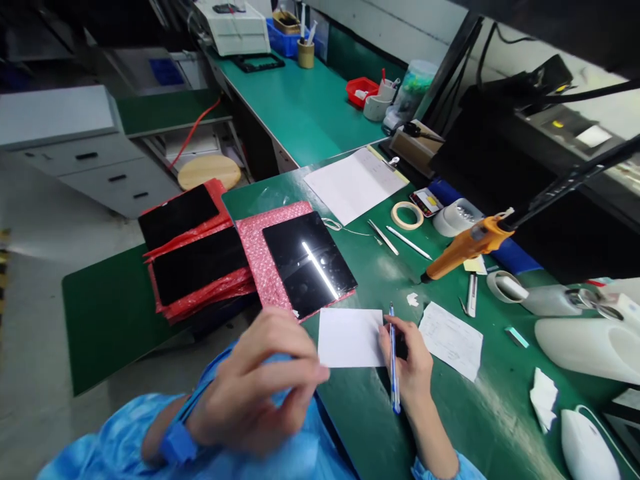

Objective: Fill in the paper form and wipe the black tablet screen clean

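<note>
My left hand (pixel 265 383) is raised in front of my body, a little blurred. Its fingers are loosely bent, the thumb is apart below them, and nothing shows between them. A blue band with a small block (pixel 179 443) circles that wrist. My right hand (pixel 410 363) grips a blue-and-clear pen (pixel 393 373) at the right edge of a blank white sheet (pixel 350 337), its fingertips touching the edge. Beyond the sheet, a glossy black screen panel (pixel 310 260) rests on pink bubble wrap (pixel 255 233). A creased paper with faint writing (pixel 453 340) lies right of my right hand.
More black panels (pixel 197 263) in red wrap are stacked at left. An orange electric screwdriver (pixel 465 248) hangs over the bench's right side. Behind are a clipboard (pixel 355 183), tape roll (pixel 407 215) and tweezers (pixel 383 237). A white mouse (pixel 589 443) sits at lower right.
</note>
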Available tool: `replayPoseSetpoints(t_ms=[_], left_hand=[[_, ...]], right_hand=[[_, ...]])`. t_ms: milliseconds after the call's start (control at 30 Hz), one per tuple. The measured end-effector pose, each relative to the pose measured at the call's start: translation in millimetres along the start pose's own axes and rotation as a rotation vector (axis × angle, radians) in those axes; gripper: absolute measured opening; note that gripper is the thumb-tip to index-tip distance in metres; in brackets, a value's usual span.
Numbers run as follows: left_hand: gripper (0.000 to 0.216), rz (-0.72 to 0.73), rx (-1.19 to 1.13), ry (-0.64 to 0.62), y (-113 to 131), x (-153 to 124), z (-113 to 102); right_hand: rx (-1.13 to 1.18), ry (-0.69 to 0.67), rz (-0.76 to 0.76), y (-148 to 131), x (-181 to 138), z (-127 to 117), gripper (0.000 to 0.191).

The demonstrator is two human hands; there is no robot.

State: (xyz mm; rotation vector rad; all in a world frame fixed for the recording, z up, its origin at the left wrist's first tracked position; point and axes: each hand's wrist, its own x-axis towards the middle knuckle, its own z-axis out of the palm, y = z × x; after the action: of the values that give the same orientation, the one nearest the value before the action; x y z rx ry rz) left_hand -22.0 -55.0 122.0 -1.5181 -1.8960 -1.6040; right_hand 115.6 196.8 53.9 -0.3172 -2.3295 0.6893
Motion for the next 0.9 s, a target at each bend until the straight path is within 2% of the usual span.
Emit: replayPoseSetpoints(t_ms=[67, 133, 300, 400, 600, 733, 900], left_hand=[[0.023, -0.010, -0.031, -0.146, -11, 9, 14], [0.020, -0.030, -0.013, -0.263, -23, 4, 27], [0.024, 0.061, 0.217, -0.408, -42, -27, 56], [0.030, 0.115, 0.350, -0.486, -45, -30, 71], [0.039, 0.154, 0.368, -0.546, -36, -24, 97], [0.028, 0.142, 0.371, -0.509, -30, -35, 109], [0.035, 0.024, 0.386, -0.422, -21, -41, 117]], right_hand=[[0.013, 0.017, 0.025, -1, 0, -1, 0.010], [0.026, 0.037, 0.061, 0, 0, -2, 0.009], [0.108, 0.055, 0.250, 10, -6, -5, 0.018], [0.207, 0.083, 0.383, 13, -13, -3, 0.019], [0.326, 0.088, 0.570, -1, -15, 1, 0.024], [0.382, 0.012, 0.592, 2, -6, 7, 0.036], [0.401, -0.033, 0.569, 8, -1, 17, 0.037]])
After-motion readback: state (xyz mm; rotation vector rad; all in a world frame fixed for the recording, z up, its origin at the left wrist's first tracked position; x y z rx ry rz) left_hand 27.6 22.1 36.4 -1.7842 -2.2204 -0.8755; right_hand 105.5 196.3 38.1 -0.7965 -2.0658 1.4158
